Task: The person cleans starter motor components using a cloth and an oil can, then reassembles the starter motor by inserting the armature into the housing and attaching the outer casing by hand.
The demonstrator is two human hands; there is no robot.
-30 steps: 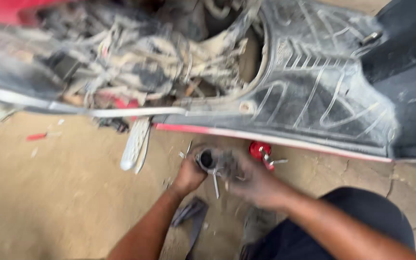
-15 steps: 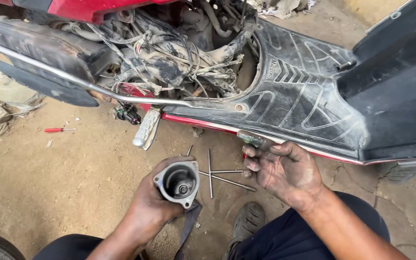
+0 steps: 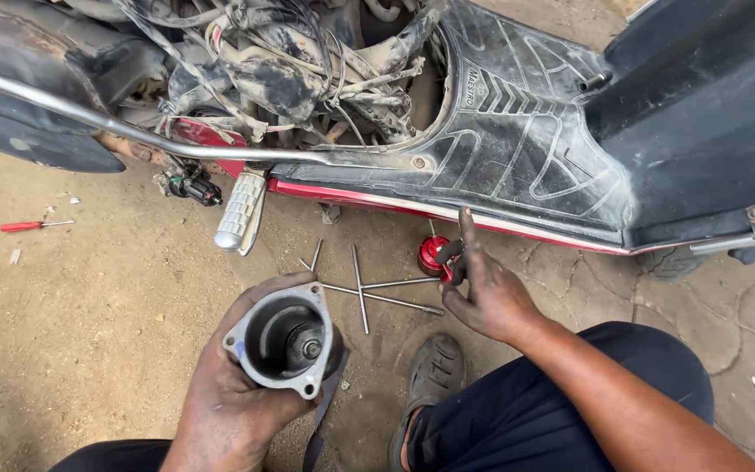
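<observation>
Nearest us, our left hand (image 3: pixel 229 398) is wrapped around one grey metal housing (image 3: pixel 286 339), a round cup-shaped casting with a shaft end inside, its open mouth tilted up toward us. Beside it our right hand (image 3: pixel 487 293) hovers over the dirt ground (image 3: pixel 89 323), index finger stretched out and the other fingers curled on a small dark part (image 3: pixel 449 253); we cannot tell what kind of part it is. One sandal (image 3: pixel 434 371) shows under the right forearm.

Just past the hands we count about four long steel rods (image 3: pixel 362 284) lying crossed on the ground, and one red cap (image 3: pixel 432 253) touching the right fingers. Farther left lies one red-handled screwdriver (image 3: pixel 24 225). Beyond stands one scooter (image 3: pixel 517 131), footboard bare, wiring exposed, with one ribbed footrest (image 3: pixel 240 212) hanging down.

Compared with half a second earlier, the housing sits lower and nearer us, and our right hand has moved from the footboard's edge down toward the red cap.
</observation>
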